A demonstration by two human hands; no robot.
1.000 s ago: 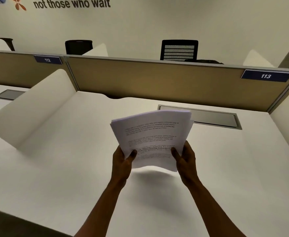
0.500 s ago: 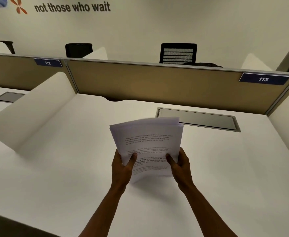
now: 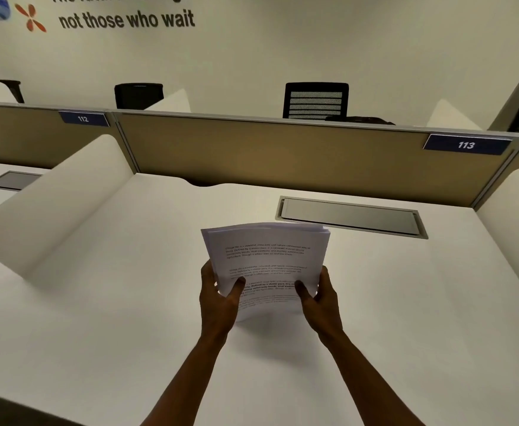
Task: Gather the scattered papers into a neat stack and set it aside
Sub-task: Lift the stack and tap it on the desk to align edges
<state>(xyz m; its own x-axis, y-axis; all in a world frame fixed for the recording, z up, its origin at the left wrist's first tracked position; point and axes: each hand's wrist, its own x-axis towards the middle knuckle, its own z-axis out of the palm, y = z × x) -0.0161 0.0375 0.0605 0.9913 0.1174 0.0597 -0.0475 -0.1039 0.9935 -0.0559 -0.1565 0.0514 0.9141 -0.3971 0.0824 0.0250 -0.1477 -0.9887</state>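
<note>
A stack of white printed papers [image 3: 265, 256] stands nearly upright in front of me, its lower edge close to or on the white desk [image 3: 113, 318]; contact is not clear. My left hand [image 3: 218, 298] grips the stack's lower left side, thumb on the printed face. My right hand [image 3: 321, 298] grips the lower right side the same way. The sheets' top edges are nearly flush, fanned slightly at the upper right corner. No loose papers lie elsewhere on the desk.
A grey cable flap [image 3: 352, 216] is set into the desk just behind the stack. White curved dividers rise at the left [image 3: 58, 207] and right [image 3: 516, 216]. A tan partition [image 3: 282, 155] with label 113 closes the back; office chairs stand beyond it.
Both hands have lowered the stack toward the desk and squared it. The sheets, fanned out a second ago, now sit closer together with aligned edges.
</note>
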